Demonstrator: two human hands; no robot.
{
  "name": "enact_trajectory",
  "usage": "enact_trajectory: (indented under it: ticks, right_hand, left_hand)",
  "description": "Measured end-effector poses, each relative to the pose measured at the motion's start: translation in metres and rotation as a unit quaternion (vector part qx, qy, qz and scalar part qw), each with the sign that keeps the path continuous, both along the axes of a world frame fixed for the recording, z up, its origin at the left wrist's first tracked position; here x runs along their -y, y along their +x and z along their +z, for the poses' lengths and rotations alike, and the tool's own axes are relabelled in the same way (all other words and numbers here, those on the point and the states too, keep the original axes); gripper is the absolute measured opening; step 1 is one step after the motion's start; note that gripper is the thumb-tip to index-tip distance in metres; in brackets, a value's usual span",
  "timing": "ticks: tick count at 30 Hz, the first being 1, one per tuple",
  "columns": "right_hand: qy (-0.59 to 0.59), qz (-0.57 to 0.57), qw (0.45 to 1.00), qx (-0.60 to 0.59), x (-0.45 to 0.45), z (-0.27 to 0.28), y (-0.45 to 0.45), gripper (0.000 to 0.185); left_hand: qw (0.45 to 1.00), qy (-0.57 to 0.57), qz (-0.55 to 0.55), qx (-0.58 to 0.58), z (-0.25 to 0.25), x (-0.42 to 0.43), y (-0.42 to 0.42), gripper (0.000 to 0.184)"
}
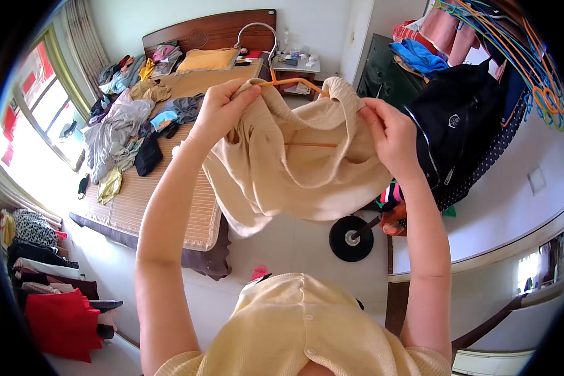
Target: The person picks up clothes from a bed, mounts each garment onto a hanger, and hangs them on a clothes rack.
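Note:
A beige knit top (276,194) with a ribbed edge hangs spread between my two hands, in the middle of the head view. Inside its opening sits an orange hanger (313,145), whose upper arm shows over the neckline. My left hand (222,113) pinches the ribbed edge at the left, close to one end of the hanger. On the other side my right hand (388,136) grips the fabric at the right shoulder, thumb on the near face. Folds of cloth hide the hanger's ends.
A bed (194,219) with heaped clothes (119,128) stands ahead to the left. At right, a black jacket (460,125) and several coloured hangers (536,69) hang. A weight plate (351,239) lies on the floor. Folded clothes (62,319) are stacked at lower left.

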State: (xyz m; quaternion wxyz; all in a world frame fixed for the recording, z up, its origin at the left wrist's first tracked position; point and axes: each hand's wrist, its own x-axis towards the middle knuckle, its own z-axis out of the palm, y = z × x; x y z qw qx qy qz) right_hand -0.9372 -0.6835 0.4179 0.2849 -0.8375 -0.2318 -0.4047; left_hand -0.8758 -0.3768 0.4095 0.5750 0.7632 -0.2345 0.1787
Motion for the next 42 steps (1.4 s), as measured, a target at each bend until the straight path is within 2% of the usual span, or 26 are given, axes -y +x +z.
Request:
enact_trajectory:
  ticks: [2,3,5,6,9,13,14,17,19,21,24,27,30,33,34,37,38,41,42]
  right_hand:
    - [0.002,0.001,1.000,0.010,0.001,-0.002,-0.001,0.014]
    - [0.003,0.001,1.000,0.017,0.002,-0.003,-0.001,0.015]
    - [0.036,0.009,0.999,-0.026,0.011,-0.009,0.002,0.016]
    - [0.051,0.015,0.997,-0.049,0.014,-0.011,0.003,0.017]
    - [0.090,-0.002,0.994,-0.065,0.011,-0.008,0.015,0.019]
    - [0.127,0.060,0.990,-0.019,0.019,-0.007,0.039,0.019]
    - [0.101,0.083,0.991,-0.017,0.015,-0.011,0.043,0.020]
    - [0.051,0.052,0.995,-0.069,-0.002,-0.004,0.032,0.023]
    - [0.100,0.077,0.992,-0.030,-0.008,-0.004,0.044,0.023]
    - [0.166,0.100,0.981,-0.019,-0.012,0.005,0.050,0.023]
    - [0.213,0.170,0.961,-0.044,-0.024,0.017,0.062,0.021]
    - [0.197,0.178,0.963,-0.040,-0.047,0.035,0.057,0.020]
    - [0.189,0.201,0.961,-0.038,-0.069,0.053,0.064,0.020]
    - [0.182,0.211,0.960,-0.037,-0.091,0.066,0.068,0.021]
    - [0.167,0.210,0.962,-0.046,-0.097,0.072,0.068,0.022]
    - [0.149,0.217,0.964,-0.040,-0.112,0.080,0.077,0.022]
    - [0.138,0.221,0.965,-0.022,-0.120,0.081,0.080,0.022]
    - [0.092,0.256,0.962,-0.012,-0.160,0.076,0.078,0.020]
    - [0.075,0.271,0.959,-0.016,-0.178,0.074,0.071,0.020]
  left_hand:
    - [0.998,-0.023,0.046,-0.029,-0.004,-0.006,0.002,0.023]
    - [0.987,-0.144,0.044,-0.053,-0.001,-0.010,0.001,0.024]
    - [0.921,-0.377,0.036,-0.094,0.008,-0.022,-0.001,0.026]
    - [0.939,-0.339,0.021,-0.059,0.004,-0.033,0.004,0.028]
    - [0.986,-0.137,0.098,-0.017,-0.005,-0.034,-0.003,0.029]
    - [0.915,-0.380,0.130,-0.037,0.011,-0.047,-0.023,0.028]
    - [0.905,-0.395,0.143,-0.068,0.016,-0.050,-0.028,0.029]
    - [0.919,-0.357,0.135,-0.096,0.024,-0.034,-0.046,0.032]
    - [0.980,-0.171,0.089,-0.047,0.024,-0.032,-0.056,0.041]
    - [1.000,-0.027,0.014,0.007,0.036,-0.033,-0.078,0.047]
    - [0.976,0.094,0.135,0.142,0.031,-0.069,-0.057,0.056]
    - [0.914,0.250,0.234,0.219,0.033,-0.095,-0.054,0.058]
    - [0.897,0.246,0.285,0.233,0.039,-0.125,-0.053,0.058]
    - [0.922,0.164,0.250,0.246,0.039,-0.161,-0.053,0.056]
    - [0.911,0.151,0.272,0.270,0.038,-0.174,-0.050,0.048]
    - [0.976,-0.014,0.193,0.104,0.040,-0.211,-0.055,0.042]
    - [0.972,0.022,0.204,0.117,0.044,-0.211,-0.065,0.035]
    - [0.971,0.030,0.194,0.136,0.053,-0.204,-0.078,0.035]
    - [0.964,0.089,0.213,0.129,0.056,-0.212,-0.082,0.032]
